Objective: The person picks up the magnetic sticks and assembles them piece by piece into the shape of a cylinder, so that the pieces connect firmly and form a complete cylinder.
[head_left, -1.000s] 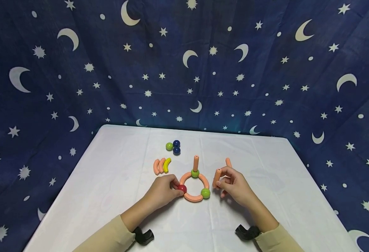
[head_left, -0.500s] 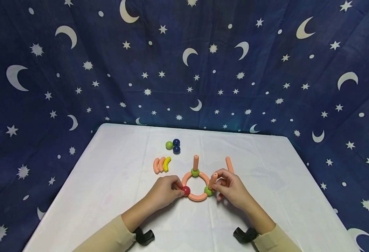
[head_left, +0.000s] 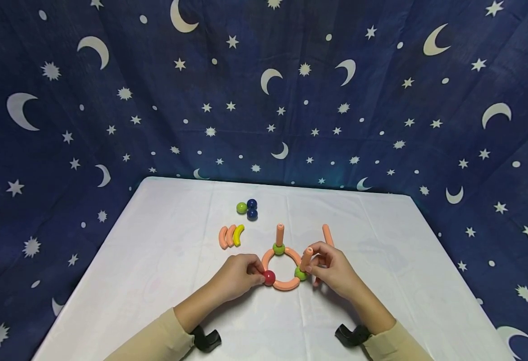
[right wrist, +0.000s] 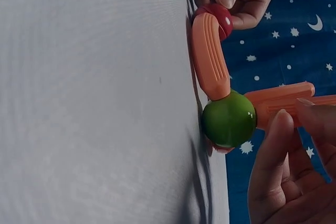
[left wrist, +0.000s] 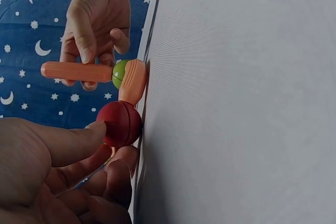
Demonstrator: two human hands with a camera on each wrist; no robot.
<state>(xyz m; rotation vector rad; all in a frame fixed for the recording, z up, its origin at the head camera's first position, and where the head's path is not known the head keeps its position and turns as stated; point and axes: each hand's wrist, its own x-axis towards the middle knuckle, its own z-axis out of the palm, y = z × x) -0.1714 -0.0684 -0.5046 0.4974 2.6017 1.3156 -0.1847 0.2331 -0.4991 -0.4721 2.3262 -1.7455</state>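
Two grips are engaged: the red ball is pinched by the left hand, and an upright orange rod on a green ball by the right hand. Both balls belong to one orange ring on the tabletop. Behind, three loose balls, three curved pieces and one loose rod are seen.

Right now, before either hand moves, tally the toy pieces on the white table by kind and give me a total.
Balls: 6
Curved pieces: 6
Straight rods: 3
Total: 15
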